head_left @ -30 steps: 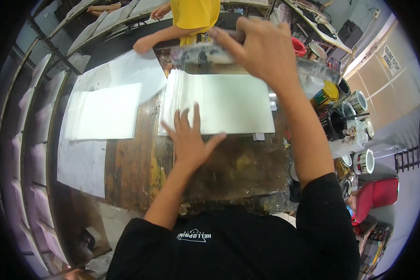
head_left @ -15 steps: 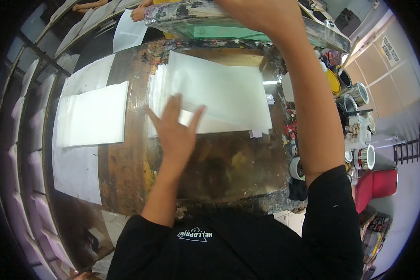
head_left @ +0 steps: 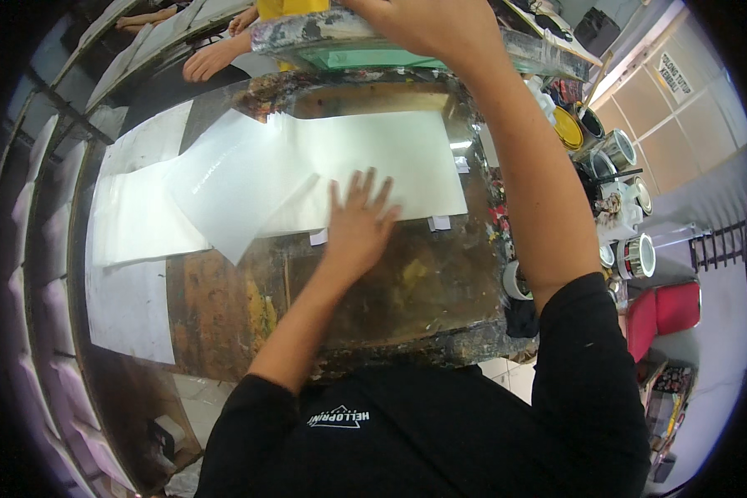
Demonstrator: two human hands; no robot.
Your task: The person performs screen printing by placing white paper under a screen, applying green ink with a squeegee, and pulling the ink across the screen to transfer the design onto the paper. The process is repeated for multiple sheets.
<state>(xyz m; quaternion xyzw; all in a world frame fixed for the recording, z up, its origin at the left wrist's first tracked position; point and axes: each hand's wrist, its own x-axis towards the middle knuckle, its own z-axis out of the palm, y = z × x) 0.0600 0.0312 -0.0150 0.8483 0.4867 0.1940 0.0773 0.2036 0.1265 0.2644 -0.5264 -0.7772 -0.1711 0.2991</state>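
My left hand [head_left: 361, 228] is over the near edge of a white sheet [head_left: 398, 153] on the paint-stained table, fingers spread and slightly blurred; I cannot tell whether it touches. A thin translucent sheet [head_left: 241, 183] with faint print lies tilted left of that hand, unheld, overlapping the white sheet and a stack of white sheets [head_left: 145, 212]. At the far edge my right hand [head_left: 440, 29] grips a raised screen-printing frame [head_left: 311, 33], worn and paint-smeared, with green mesh [head_left: 382, 60]. Its fingertips are partly cut off by the picture's top.
Small paper tabs [head_left: 440, 222] edge the white sheet. Paint cans [head_left: 635, 256] and a tape roll [head_left: 516, 280] line the right side. A drying rack [head_left: 66, 241] stands left. Beyond the table, a co-worker's hand [head_left: 212, 60] reaches near the frame. A red chair [head_left: 676, 307] stands right.
The translucent sheet has gone from the right-hand spot to the left, over the stack. My left hand has moved right. The white sheet that the co-worker's hand held is no longer in view there.
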